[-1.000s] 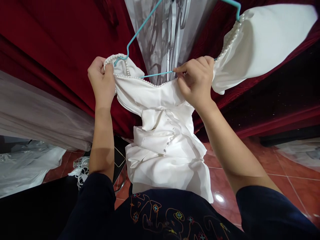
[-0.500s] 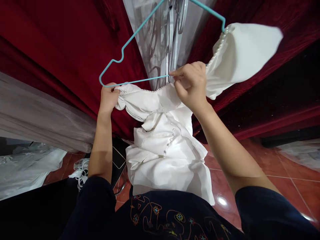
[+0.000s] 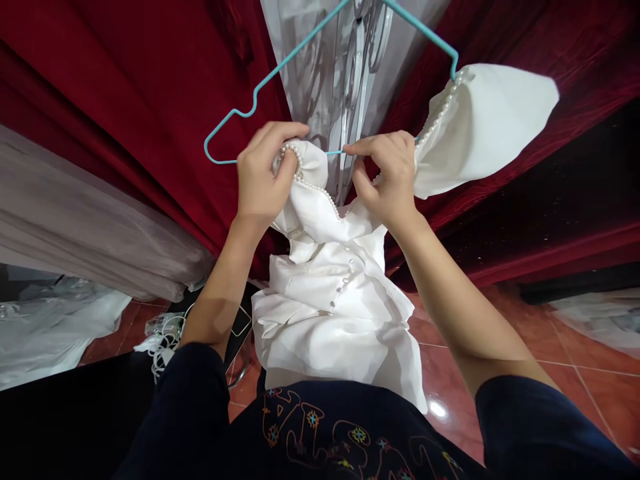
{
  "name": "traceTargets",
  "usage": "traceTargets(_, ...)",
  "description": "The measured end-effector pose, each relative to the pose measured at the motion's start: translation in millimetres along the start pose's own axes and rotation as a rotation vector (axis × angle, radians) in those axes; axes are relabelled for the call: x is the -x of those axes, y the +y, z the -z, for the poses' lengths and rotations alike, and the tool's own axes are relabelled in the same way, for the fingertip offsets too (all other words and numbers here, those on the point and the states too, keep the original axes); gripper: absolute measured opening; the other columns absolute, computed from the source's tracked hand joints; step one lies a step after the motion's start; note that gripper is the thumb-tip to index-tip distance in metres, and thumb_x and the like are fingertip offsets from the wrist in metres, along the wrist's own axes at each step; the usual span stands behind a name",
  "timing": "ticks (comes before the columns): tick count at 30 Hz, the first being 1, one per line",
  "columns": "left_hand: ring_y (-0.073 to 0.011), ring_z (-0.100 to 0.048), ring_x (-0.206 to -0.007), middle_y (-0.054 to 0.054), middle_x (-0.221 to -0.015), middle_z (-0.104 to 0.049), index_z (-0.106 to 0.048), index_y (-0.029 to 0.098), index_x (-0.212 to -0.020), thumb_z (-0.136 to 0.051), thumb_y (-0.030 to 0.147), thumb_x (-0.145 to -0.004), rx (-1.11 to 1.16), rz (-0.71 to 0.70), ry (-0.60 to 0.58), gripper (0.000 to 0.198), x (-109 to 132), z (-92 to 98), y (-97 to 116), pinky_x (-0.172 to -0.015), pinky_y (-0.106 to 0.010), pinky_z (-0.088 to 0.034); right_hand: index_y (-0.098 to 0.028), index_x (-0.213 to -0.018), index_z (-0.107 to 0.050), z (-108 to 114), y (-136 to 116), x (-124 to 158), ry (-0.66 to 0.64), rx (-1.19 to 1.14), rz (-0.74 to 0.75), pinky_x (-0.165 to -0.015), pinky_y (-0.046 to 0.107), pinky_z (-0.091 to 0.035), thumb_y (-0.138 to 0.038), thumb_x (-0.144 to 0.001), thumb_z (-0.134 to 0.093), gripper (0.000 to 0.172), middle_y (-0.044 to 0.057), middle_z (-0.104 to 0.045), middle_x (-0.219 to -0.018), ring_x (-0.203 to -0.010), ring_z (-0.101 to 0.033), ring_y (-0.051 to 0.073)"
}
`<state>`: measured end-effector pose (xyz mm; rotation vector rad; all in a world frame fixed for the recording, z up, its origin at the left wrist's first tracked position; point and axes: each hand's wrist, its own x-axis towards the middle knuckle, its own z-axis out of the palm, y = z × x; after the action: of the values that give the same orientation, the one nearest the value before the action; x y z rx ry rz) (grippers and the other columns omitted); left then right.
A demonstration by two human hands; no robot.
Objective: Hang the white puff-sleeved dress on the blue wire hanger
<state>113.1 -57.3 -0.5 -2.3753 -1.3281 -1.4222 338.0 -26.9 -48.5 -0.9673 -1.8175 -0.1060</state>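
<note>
A white dress (image 3: 330,300) with a pearl-trimmed neckline and a row of small buttons hangs in front of me from a teal wire hanger (image 3: 250,110). My left hand (image 3: 263,173) is closed on the bunched left shoulder of the dress, just below the hanger's bare left end. My right hand (image 3: 387,177) pinches the neckline and the hanger's bottom wire near the middle. The right sleeve (image 3: 485,127) still sits on the hanger's right end and puffs out to the right.
Dark red velvet curtains (image 3: 125,87) hang behind, with a sheer patterned panel (image 3: 345,60) in the middle. Grey fabric (image 3: 90,240) drapes at left. White cloth in plastic (image 3: 45,327) lies on the red tiled floor (image 3: 550,333); more lies at far right.
My left hand pulled the dress's left shoulder off the hanger's left end, then carried it right and up towards the middle. The hanger's left end is now bare. My right hand stayed put.
</note>
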Motion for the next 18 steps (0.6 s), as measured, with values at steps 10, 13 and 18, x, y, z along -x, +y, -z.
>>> traceTargets(10,-0.0254,-0.070,-0.102,-0.003,-0.103,-0.075,-0.071,0.028,-0.110,-0.047,0.032,-0.110,0.067,-0.071,-0.059,0.024,-3,-14.1,-31,-0.102,-0.046,-0.051,-0.025,-0.143,-0.062,53,41,-21,0.376,0.114,0.089,-0.125,0.081,-0.010,-0.027,-0.082,-0.073,0.062,0.009,-0.061,-0.149,-0.152,-0.040,0.049)
traceTargets(13,-0.0266,-0.069,-0.098,-0.005,-0.098,-0.073,-0.072,0.028,-0.107,-0.050,0.031,-0.108,0.061,-0.061,-0.069,0.023,-6,-10.5,-34,-0.102,-0.045,-0.049,-0.018,-0.134,-0.070,65,65,-31,0.314,0.078,0.014,-0.119,0.066,-0.040,-0.004,-0.073,-0.071,0.063,0.011,-0.072,-0.130,-0.128,-0.066,0.040)
traceTargets(18,-0.0272,-0.068,-0.096,-0.006,-0.092,-0.068,-0.073,0.026,-0.104,-0.054,0.028,-0.105,0.065,-0.047,-0.058,0.018,-7,-5.5,-39,-0.104,-0.047,-0.048,-0.013,-0.087,-0.079,83,88,-48,0.459,-0.142,-0.094,-0.067,0.024,-0.048,0.013,-0.077,-0.055,0.037,0.001,-0.076,-0.080,-0.074,-0.070,0.011)
